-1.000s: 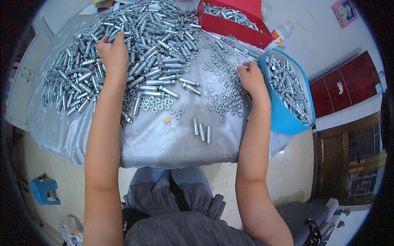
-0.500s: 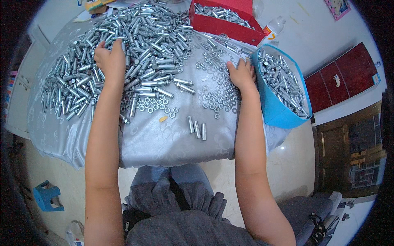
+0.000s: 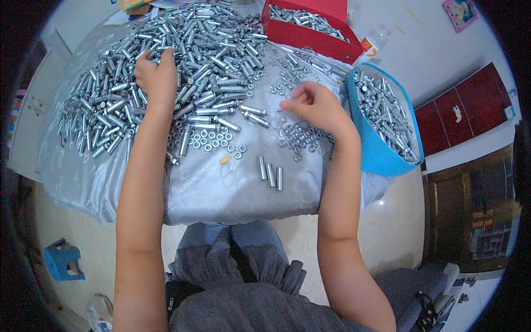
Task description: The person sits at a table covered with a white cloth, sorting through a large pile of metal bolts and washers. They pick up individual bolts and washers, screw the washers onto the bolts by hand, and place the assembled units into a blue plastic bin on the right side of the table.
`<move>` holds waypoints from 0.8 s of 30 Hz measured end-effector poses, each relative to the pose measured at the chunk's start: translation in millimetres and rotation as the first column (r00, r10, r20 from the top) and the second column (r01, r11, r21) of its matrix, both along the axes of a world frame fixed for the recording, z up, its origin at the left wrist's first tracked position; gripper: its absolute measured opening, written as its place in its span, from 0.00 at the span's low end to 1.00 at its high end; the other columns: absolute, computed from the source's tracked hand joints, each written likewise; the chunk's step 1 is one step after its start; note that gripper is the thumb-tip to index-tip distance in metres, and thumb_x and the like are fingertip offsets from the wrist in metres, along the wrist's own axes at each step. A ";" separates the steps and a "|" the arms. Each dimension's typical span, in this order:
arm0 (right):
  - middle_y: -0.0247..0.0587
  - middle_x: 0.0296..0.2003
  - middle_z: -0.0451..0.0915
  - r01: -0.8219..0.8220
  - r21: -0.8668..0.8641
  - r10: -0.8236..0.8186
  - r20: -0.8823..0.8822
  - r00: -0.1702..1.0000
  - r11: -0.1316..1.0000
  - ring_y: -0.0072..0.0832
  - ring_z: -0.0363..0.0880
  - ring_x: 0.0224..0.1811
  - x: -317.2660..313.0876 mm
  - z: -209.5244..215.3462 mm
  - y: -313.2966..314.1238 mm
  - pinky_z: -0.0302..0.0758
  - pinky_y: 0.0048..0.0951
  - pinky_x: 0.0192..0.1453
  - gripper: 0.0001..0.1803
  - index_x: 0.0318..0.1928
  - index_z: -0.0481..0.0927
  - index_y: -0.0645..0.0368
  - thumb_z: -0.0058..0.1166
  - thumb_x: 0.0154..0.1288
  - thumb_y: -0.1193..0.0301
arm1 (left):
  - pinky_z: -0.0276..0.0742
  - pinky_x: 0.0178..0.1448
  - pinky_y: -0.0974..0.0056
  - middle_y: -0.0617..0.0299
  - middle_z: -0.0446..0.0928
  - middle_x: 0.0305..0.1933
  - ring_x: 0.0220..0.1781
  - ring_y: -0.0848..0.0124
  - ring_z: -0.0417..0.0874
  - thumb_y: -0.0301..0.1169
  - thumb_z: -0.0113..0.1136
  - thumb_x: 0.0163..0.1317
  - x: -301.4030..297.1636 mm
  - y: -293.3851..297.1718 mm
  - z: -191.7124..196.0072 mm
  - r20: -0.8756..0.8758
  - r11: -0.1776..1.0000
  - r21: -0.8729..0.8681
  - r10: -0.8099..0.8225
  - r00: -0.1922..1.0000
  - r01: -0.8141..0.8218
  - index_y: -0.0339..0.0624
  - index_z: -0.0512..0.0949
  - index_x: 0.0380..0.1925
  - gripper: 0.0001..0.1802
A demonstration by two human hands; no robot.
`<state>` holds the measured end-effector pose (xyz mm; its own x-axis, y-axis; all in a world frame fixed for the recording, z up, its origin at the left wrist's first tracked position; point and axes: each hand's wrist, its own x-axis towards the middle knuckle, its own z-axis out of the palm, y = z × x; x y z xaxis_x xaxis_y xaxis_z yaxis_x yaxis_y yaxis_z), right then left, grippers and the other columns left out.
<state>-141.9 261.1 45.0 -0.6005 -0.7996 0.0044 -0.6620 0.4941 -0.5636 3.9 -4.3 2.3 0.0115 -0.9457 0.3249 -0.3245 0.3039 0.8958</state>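
A large heap of silver expansion bolts (image 3: pixel 204 61) covers the left and far part of the table. Over its near side, my left hand (image 3: pixel 156 80) bends its fingers toward the bolts, thumb and forefinger apart; nothing held shows clearly between them. My right hand (image 3: pixel 318 105) is raised above the small hardware, fingers curled and thumb tip pressed in; anything pinched there is too small to name. Loose nuts (image 3: pixel 297 143) lie below it, with thin washers around. More nuts (image 3: pixel 213 139) sit at the heap's near edge. Three plain metal sleeves (image 3: pixel 270 175) lie nearer me.
At the right table edge stands a blue bin (image 3: pixel 371 149) full of bolts. Behind it are a red box (image 3: pixel 318 41) holding more bolts and a clear plastic bottle (image 3: pixel 378 40). A small yellow piece (image 3: pixel 225 160) lies near the nuts. A blue stool (image 3: pixel 63 260) stands on the floor.
My right hand has lifted off the washers beside the blue bin, moved left and curled its fingers. My left hand stays over the bolt heap. The whole view has shifted slightly.
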 end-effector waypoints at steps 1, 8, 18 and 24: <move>0.36 0.22 0.75 -0.117 -0.010 0.117 0.166 0.979 0.993 0.22 0.71 0.24 10.7 7.4 -2.7 0.68 0.22 0.29 0.22 0.27 0.75 0.63 0.64 0.44 0.55 | 0.51 0.62 0.54 0.41 0.61 0.54 0.57 0.49 0.59 0.48 0.58 0.45 1.0 -2.5 -1.1 -0.020 1.000 0.007 -0.016 1.000 0.016 0.37 0.65 0.50 0.35; 0.33 0.13 0.71 -0.428 0.311 0.379 0.207 0.902 0.849 0.19 0.67 0.16 51.1 18.4 -5.4 0.65 0.22 0.22 0.22 0.17 0.75 0.62 0.64 0.43 0.55 | 0.52 0.62 0.56 0.44 0.59 0.56 0.58 0.52 0.57 0.45 0.57 0.46 -0.7 -12.1 -8.7 -0.204 0.987 0.086 -0.117 0.972 0.136 0.36 0.65 0.50 0.33; 0.39 0.16 0.75 -0.522 0.256 0.500 0.151 0.853 0.813 0.23 0.72 0.18 54.6 3.9 -11.6 0.67 0.25 0.24 0.19 0.21 0.79 0.63 0.63 0.43 0.57 | 0.68 0.46 0.59 0.50 0.77 0.34 0.38 0.55 0.76 0.23 0.45 0.46 1.1 -2.3 -13.4 0.127 0.928 -0.121 -0.339 0.932 0.354 0.41 0.77 0.33 0.15; 0.31 0.16 0.74 -0.490 0.060 0.441 0.352 0.825 0.870 0.16 0.69 0.20 38.2 14.1 -12.4 0.66 0.21 0.24 0.14 0.23 0.79 0.61 0.62 0.45 0.62 | 0.68 0.49 0.57 0.50 0.76 0.40 0.43 0.54 0.75 0.23 0.45 0.45 2.0 2.4 -8.3 0.493 0.921 -0.120 -0.268 0.828 0.370 0.45 0.77 0.36 0.17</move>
<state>-103.7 248.7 59.1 -0.1049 -0.9612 -0.2552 -0.6309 0.2627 -0.7300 5.9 -1.8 -6.0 -0.4776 -0.7827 0.3990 -0.5342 0.6193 0.5754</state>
